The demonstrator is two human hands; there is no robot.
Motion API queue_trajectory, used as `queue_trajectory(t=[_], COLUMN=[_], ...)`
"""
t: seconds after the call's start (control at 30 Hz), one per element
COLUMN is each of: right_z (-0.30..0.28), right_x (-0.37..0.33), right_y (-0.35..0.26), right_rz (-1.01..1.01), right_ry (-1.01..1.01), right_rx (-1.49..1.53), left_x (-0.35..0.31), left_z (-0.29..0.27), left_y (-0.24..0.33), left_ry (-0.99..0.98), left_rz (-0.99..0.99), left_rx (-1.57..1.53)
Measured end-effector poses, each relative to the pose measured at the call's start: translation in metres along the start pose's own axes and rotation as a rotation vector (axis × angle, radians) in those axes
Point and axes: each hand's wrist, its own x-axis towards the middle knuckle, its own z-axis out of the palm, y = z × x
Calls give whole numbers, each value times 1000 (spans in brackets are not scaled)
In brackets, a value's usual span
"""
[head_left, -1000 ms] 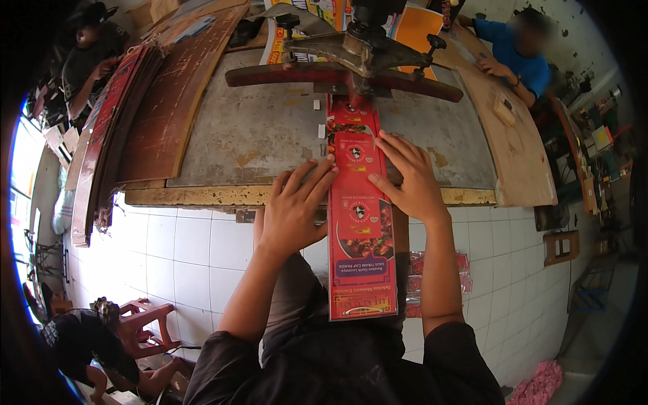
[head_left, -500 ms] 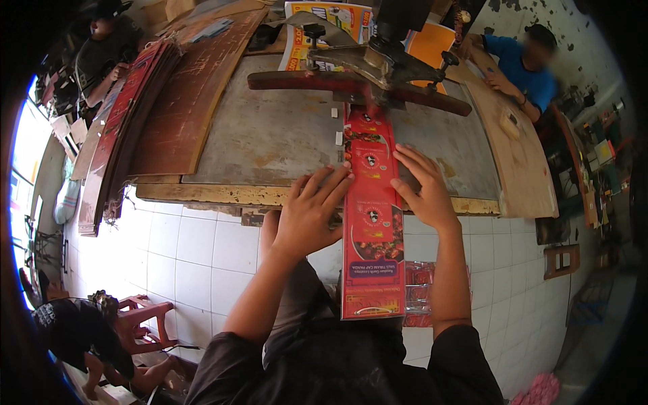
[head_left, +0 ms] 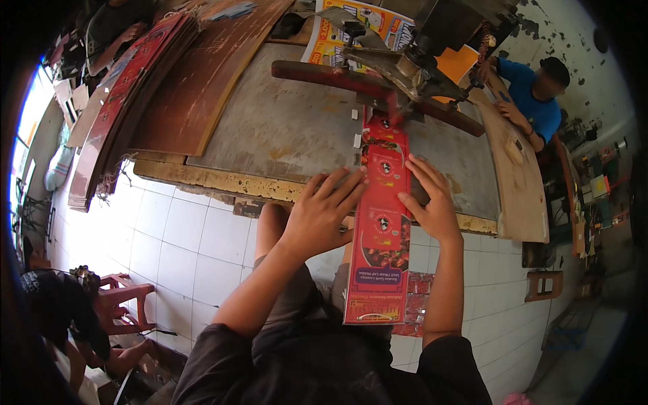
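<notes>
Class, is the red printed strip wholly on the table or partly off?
Partly off: the red strip extends past the front table edge.

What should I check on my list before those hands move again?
1. Left hand by the red strip's left edge: ok.
2. Right hand at its right edge, thumb near the print: ok.
3. Both hands apart from the dark red bar: ok, they are on the person's side of it.
4. Whole strip on the table: not ok, its near end sticks out past the front edge.
5. Far end straight: cannot tell, the bar blocks it.
</notes>
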Motion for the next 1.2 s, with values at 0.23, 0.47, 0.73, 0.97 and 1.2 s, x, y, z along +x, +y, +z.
queue_trajectory(t=[0.23, 0.47, 0.73, 0.97, 1.2], right_z=[2, 1, 0, -1, -10], right_x=[0, 1, 0, -1, -3], right_y=[1, 2, 1, 0, 12], right_rz=[-6, -5, -24, -20, 52], right_ry=[7, 13, 29, 31, -2], right_rx=[1, -23, 1, -6, 221], left_x=[0, 1, 2, 3, 5], left_z=[-1, 0, -1, -4, -6], left_y=[-1, -1, 1, 1, 3], left_ry=[-9, -16, -28, -35, -68], left_rz=[2, 8, 2, 4, 12], left_rx=[13, 22, 31, 30, 59])
